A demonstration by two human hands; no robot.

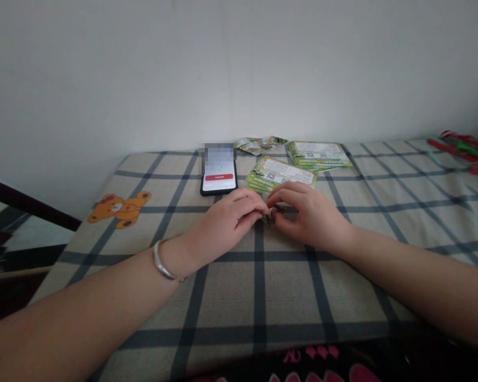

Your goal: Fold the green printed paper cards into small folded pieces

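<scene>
My left hand (231,220) and my right hand (308,215) meet fingertip to fingertip on the checked cloth (263,286), both pinching a small folded paper piece (270,217) that is mostly hidden between them. A silver bangle (162,261) circles my left wrist. Just beyond the fingers lies a fanned stack of green and white leaflets (281,174). A second leaflet stack (317,154) sits behind it, and some folded leaflet pieces (259,144) lie by the wall.
A phone (219,172) with a lit screen lies left of the leaflets. An orange bear print (119,208) marks the cloth's left side. Red and green strips (468,148) lie at the far right. A white wall (223,69) stands behind.
</scene>
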